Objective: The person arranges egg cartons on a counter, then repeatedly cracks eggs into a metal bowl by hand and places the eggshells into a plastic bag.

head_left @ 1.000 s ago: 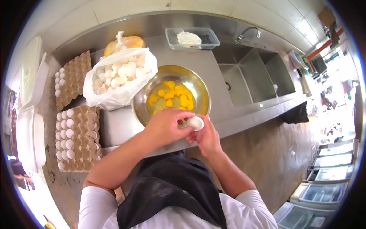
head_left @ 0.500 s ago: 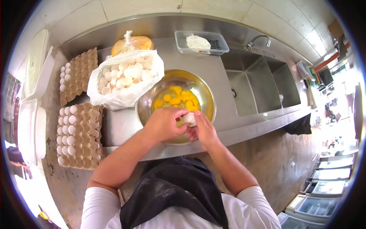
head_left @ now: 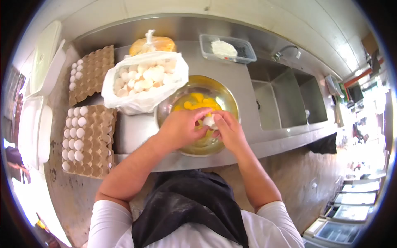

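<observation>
Over the near part of a steel bowl [head_left: 230, 97], both my hands hold one white egg [head_left: 210, 121] between them. My left hand [head_left: 182, 126] has its fingers curled on the egg's left side, and my right hand [head_left: 230, 131] pinches it from the right. Whether the shell is cracked is hard to tell. Several yolks [head_left: 198, 100] lie in clear liquid inside the bowl, partly hidden by my hands. Against the bowl's upper left stands a white plastic bag [head_left: 140, 101] full of eggshells [head_left: 144, 78].
Two cardboard egg trays [head_left: 97, 140] [head_left: 97, 68] with white eggs are on the left. Behind the bag sits a tied bag of yellow-orange contents [head_left: 159, 43]. A clear plastic container [head_left: 244, 56] is at the back, and a double sink [head_left: 266, 103] with a faucet [head_left: 287, 50] is on the right.
Both hands, with the egg, have moved from the bowl's near edge to farther over the bowl. The whole view has shifted slightly, so the counter items appear farther right.
</observation>
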A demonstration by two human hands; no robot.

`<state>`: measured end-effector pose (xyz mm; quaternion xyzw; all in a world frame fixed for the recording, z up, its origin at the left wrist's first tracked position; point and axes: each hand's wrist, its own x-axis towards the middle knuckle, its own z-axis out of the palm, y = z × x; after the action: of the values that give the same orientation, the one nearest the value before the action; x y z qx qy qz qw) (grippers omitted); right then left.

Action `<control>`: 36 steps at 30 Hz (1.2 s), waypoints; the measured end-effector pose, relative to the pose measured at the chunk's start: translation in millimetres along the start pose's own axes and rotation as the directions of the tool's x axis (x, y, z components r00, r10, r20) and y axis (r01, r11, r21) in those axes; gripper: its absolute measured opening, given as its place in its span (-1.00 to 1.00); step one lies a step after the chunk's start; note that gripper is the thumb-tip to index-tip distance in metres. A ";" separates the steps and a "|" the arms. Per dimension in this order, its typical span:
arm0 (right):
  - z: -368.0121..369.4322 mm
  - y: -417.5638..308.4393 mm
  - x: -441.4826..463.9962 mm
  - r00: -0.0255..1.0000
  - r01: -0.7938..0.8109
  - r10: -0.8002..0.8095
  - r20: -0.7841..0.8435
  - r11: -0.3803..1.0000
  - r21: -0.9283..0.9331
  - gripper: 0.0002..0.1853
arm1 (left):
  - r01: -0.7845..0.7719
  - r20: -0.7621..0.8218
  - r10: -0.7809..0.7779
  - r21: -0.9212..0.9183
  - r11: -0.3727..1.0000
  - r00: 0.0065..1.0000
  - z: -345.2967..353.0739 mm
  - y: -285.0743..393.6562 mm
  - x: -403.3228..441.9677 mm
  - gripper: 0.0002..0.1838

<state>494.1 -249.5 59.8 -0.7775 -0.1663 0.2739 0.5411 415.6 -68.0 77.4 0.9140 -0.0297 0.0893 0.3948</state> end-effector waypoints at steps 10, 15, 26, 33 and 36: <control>110.6 -76.7 65.9 0.868 -0.298 0.051 0.493 0.849 0.437 -0.57 | 0.347 -0.308 -0.422 -0.270 0.898 0.853 -99.3 -17.7 -135.6 -0.37; 173.6 -131.3 134.5 0.939 0.169 -0.133 0.317 0.981 -0.091 -0.47 | 0.412 -0.459 -0.504 -0.292 0.863 0.732 -150.9 -31.9 -215.2 -0.45; 342.1 -128.6 20.6 0.384 0.912 -0.627 0.678 0.374 -0.171 -0.68 | 0.674 -0.515 -0.445 0.453 0.584 0.732 -237.8 -88.4 -335.1 -0.56; 422.6 -114.0 -11.8 0.377 0.923 -0.559 0.738 0.287 -0.254 -0.68 | 0.543 -0.361 -0.408 0.616 0.572 0.839 -243.5 -117.9 -335.2 -0.52; 423.1 -118.0 -12.7 0.443 0.886 -0.533 0.721 0.384 -0.261 -0.71 | 0.572 -0.357 -0.453 0.597 0.562 0.817 -253.5 -115.2 -339.5 -0.54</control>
<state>232.2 103.3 61.1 -0.6357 -0.7180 0.1297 0.2521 61.1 189.8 102.0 0.9502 0.3049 0.0491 0.0412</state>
